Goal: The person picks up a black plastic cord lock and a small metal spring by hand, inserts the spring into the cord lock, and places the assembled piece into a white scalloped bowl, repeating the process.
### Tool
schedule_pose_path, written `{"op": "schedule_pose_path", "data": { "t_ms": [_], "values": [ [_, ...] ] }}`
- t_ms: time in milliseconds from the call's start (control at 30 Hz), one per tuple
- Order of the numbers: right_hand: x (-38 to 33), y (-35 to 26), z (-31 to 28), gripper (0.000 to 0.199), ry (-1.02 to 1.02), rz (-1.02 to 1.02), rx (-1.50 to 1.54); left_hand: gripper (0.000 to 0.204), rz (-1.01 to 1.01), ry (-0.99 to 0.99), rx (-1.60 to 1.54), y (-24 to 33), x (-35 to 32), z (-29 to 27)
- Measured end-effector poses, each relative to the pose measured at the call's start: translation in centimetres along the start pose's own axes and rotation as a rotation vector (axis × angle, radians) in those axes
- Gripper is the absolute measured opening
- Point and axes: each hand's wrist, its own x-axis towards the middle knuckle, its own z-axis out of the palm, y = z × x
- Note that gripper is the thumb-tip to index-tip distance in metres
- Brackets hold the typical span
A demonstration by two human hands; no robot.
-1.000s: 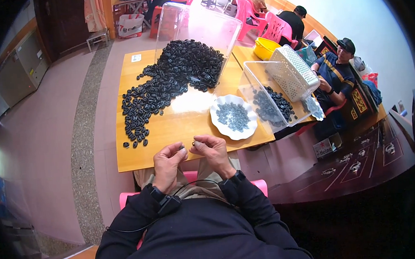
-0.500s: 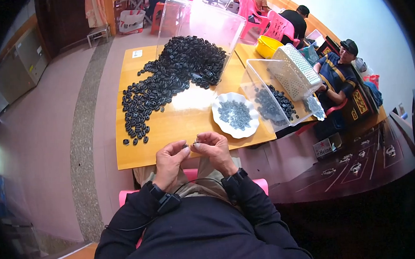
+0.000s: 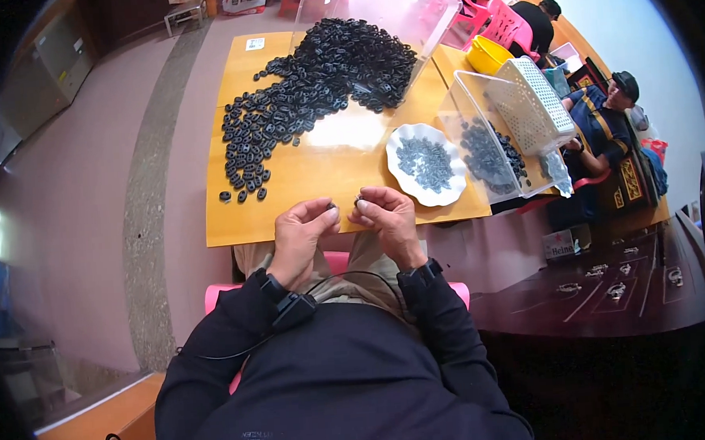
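At the table's (image 3: 318, 174) near edge, pinched one dark piece (image 3: 332, 206) in the left hand (image 3: 297, 235) and a second piece (image 3: 358, 199) in the right hand (image 3: 394, 222), thumbs against forefingers, tips apart. Judged it best to steady the left, turn the right lightly and stay over the table. Counted two held pieces; beyond the hands, one pile of ovals (image 3: 352, 61), too many to number; rightward, one plate (image 3: 435, 200), one box (image 3: 472, 102), one basket (image 3: 522, 103), one bowl (image 3: 486, 54).
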Motion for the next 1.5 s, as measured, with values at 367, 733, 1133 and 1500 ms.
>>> {"op": "schedule_pose_path", "data": {
  "t_ms": [367,733,1133,1500],
  "values": [
    [-0.19,0.36,-0.08,0.020,-0.052,0.009,-0.055,0.024,-0.027,-0.027,-0.050,0.11,-0.19,-0.44],
    [0.05,0.66,-0.51,0.023,-0.066,0.022,-0.064,0.027,-0.057,-0.060,-0.052,-0.03,-0.02,-0.66],
    [0.00,0.32,-0.43,0.017,-0.088,0.047,-0.091,0.024,-0.084,-0.021,-0.059,0.26,-0.20,-0.44],
    [-0.11,0.21,-0.33,0.019,-0.116,0.023,-0.158,0.022,-0.096,-0.035,-0.095,0.07,-0.20,-0.58]
  ]
}}
